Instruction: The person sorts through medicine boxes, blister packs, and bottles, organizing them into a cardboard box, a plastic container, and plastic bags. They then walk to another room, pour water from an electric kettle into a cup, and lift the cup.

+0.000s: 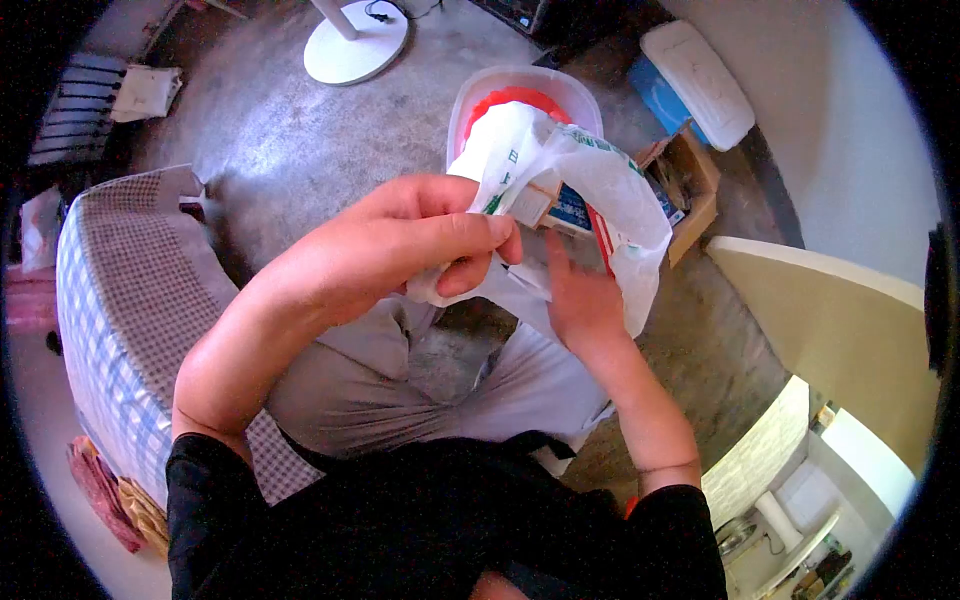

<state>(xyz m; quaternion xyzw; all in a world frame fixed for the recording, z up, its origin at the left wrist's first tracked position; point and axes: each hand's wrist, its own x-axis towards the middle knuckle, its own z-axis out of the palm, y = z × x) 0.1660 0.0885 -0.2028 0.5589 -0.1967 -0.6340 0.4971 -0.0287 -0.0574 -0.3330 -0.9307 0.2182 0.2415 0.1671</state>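
Observation:
My left hand (440, 235) is closed in a pinch on the edge of a white plastic bag (640, 290) with green print, pulling its mouth apart. Inside the bag's mouth is my right hand (585, 295), holding nothing that I can see. Its index finger stretches toward several small boxes, while its other fingers are partly hidden. Among them are a pale brown and white box (533, 204) and a blue and white box (570, 212). A red-edged item (601, 238) stands beside them. The bag hangs over my lap, and its lower contents are hidden.
Just beyond the bag stands a translucent tub (465, 95) with something red in it. A cardboard box (700, 185) and a blue bin with a white lid (695, 80) are at the right. A cloth-covered bed (120, 300) lies left; a round white stand base (357, 45) is ahead.

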